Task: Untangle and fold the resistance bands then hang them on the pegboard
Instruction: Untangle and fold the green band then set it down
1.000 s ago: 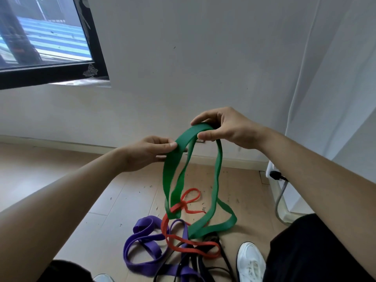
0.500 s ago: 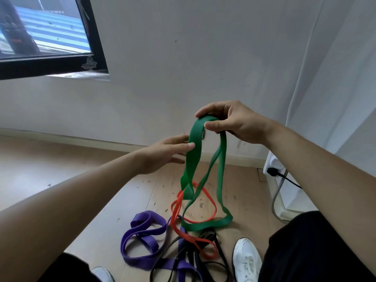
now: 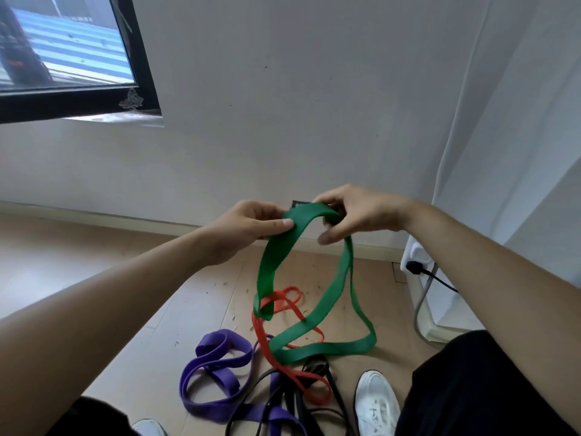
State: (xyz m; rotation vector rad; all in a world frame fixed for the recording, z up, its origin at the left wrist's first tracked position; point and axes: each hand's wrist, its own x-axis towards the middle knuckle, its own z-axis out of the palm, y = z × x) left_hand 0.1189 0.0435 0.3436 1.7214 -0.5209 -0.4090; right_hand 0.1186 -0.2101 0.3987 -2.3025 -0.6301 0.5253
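A: Two hands on the wide green rubber resistance band [image 3: 273, 269] now, or just one?

B: Both. The left hand [image 3: 251, 228] pinches it between thumb and curled fingers. Half a second ago those fingers lay straight against the strap's side, lower down. The right hand [image 3: 361, 215] keeps its fingers hooked over the top of the loop. Its thumb is blurred beneath the strap, so I cannot tell whether it presses.

A: Where does the band sit, then?

B: It arches from the left fingertips across to the right fingers, which are now near each other and level. From there it hangs in long strands below them towards the pale wooden floor [image 3: 201, 316]. The loop is spread wider than it was.

A: Is it free yet?

B: No. The thin red rubber band [image 3: 262, 336] is caught round the green strand straight below the left fingers and has lifted with it. Its lower end trails into the heap of the flat purple rubber band [image 3: 226, 339] and the narrow black rubber bands [image 3: 317, 368], well below both hands.

A: Meaning?

B: Untangling looks barely begun to me. The second grip lets the hands open the loop and show the crossing, but the red one must slip off before any folding. No pegboard is in view.
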